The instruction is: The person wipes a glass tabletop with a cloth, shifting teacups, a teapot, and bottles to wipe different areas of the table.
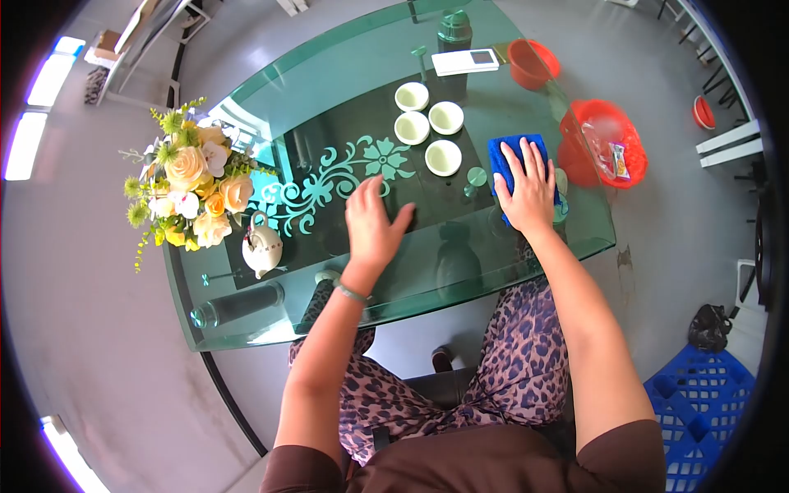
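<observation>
My right hand [528, 187] lies flat with fingers spread on a blue cloth [499, 156], on the right part of the glass table [444, 255]. Over the middle of the table is my left hand [375, 220], thumb held apart from the fingers, with nothing in it; whether it touches the glass I cannot tell. Several small white cups [444, 158] stand grouped between and beyond my hands. To the left of my left hand sits a white teapot [262, 249].
A flower arrangement [193, 185] stands at the table's left end. A white device with a small screen [465, 62] lies near the far edge. Beyond the right edge are a red bin with a liner [604, 144] and a smaller orange-red basin [532, 64]. A blue plastic crate [699, 411] is at lower right.
</observation>
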Available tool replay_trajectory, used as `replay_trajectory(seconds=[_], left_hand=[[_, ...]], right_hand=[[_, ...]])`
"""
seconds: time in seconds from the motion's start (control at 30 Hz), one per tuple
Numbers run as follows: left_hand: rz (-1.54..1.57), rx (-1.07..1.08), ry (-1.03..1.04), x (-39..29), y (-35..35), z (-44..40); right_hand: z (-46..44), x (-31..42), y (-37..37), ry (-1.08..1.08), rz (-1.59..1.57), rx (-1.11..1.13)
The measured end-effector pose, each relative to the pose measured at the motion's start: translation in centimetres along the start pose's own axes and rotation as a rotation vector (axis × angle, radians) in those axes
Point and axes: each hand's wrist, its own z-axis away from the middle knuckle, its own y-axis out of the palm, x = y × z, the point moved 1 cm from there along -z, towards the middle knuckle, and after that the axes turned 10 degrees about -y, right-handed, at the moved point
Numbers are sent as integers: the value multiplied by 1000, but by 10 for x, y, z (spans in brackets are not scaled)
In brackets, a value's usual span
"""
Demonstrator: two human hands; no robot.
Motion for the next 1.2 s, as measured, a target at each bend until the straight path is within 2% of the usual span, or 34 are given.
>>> replay_trajectory(seconds=[0.23, 0.5, 0.63, 0.73, 0.77, 0.83, 1.0, 1.2], left_hand=[[-17, 3, -41, -58, 63, -42], [51, -23, -78, -53, 70, -46], [1, -175, -21, -9, 33, -42], [-49, -226, -185, 48, 3, -44], [-106, -266, -154, 71, -5, -45], [-177, -256, -227, 118, -26, -47], [-296, -286, -242, 146, -33, -48], [-180, -272, -354, 159, -24, -48]], right_hand=[[0, -1, 0, 1, -16, -20], [0, -1, 0, 2, -28, -31], [0, -2, 1, -8, -28, -50], [0, -2, 1, -7, -24, -45], [0, -1, 1, -8, -23, -44], [0, -1, 0, -9, -19, -46], [1, -2, 1, -11, -13, -45], [0, -2, 1, -3, -12, -37]])
